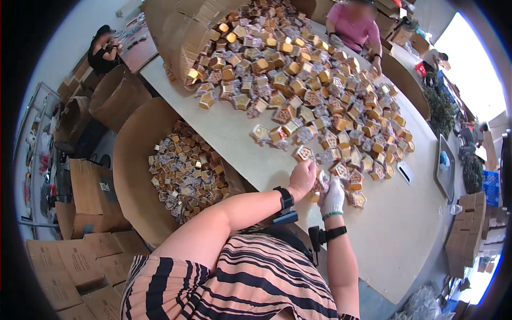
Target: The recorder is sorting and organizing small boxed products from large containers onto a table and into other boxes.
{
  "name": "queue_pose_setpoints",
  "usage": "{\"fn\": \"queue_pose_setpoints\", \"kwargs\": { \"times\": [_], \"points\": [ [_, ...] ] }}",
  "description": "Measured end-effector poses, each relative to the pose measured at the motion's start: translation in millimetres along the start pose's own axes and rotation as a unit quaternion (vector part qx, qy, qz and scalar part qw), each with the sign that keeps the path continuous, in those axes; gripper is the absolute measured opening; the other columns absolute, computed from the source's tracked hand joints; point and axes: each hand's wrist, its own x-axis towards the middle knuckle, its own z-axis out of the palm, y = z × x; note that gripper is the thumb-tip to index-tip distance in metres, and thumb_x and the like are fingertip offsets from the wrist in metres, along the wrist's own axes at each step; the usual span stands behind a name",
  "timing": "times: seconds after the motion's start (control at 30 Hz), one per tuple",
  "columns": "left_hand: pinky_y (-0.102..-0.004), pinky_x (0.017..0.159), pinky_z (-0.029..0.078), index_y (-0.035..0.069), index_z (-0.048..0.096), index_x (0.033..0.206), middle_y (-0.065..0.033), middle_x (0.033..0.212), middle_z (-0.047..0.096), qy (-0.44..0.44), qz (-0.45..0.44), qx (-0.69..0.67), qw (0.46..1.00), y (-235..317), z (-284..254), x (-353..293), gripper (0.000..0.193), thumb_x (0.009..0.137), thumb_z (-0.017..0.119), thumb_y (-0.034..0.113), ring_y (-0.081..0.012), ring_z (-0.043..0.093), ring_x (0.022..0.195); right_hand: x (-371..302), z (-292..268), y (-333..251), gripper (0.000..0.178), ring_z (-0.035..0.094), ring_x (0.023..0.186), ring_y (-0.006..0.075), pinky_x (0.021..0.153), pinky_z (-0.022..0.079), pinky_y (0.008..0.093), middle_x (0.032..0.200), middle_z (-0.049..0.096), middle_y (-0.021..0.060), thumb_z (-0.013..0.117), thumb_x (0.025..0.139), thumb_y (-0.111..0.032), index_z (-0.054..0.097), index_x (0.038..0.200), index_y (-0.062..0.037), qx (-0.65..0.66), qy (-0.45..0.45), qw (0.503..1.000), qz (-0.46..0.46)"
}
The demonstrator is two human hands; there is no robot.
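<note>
Wearing a striped top [256,266], the person stood at a pale table [394,234] with both arms stretched forward. The gloved right hand [333,200] had its fingers closed on a small film-wrapped piece [321,182] at the near edge of a heap [288,69]. The bare left hand [303,178] was curled narrow just beside it, close to a patterned piece [304,153]; whether those fingers gripped anything could not be told. Left of the table, a large cardboard bin [133,149] held many similar gold and brown pieces [186,170]. Beyond the hands, the heap spread wide, with a flat rectangular object [405,172] near its right edge and a grey tray [444,181] farther right. Across the table, a co-worker in pink [354,24] reached toward the heap, and a big carton [176,32] lay tipped at its left.
</note>
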Motion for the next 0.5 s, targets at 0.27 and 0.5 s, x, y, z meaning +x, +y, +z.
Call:
{"fn": "queue_pose_setpoints", "kwargs": {
  "times": [0.27,0.5],
  "points": [
    [-0.0355,0.055,0.045,0.001,0.060,0.076,-0.0102,0.068,0.061,0.035,-0.313,-0.285,0.905,-19.3,34.1,30.0,0.025,0.083,0.044,0.019,-0.0224,0.059,0.060,26.0,6.2,-13.9,0.052,0.019,0.034,0.0144,0.034,0.016,0.0301,0.042,0.024,-0.0019,0.037,0.093,-0.041,0.025,0.048,-0.0177,0.269,-0.111,0.957,-0.007],
    [-0.0316,0.051,0.047,0.002,0.057,0.076,-0.0057,0.067,0.059,0.053,-0.211,-0.288,0.933,-80.5,-123.9,58.9,0.030,0.088,0.034,0.015,-0.0183,0.061,0.056,30.7,-36.8,-65.8,0.038,0.040,0.044,0.0133,0.039,0.032,0.0280,0.052,0.045,0.0015,0.046,0.091,-0.034,0.045,0.060,-0.0122,0.152,-0.154,0.973,-0.084]
  ]
}}
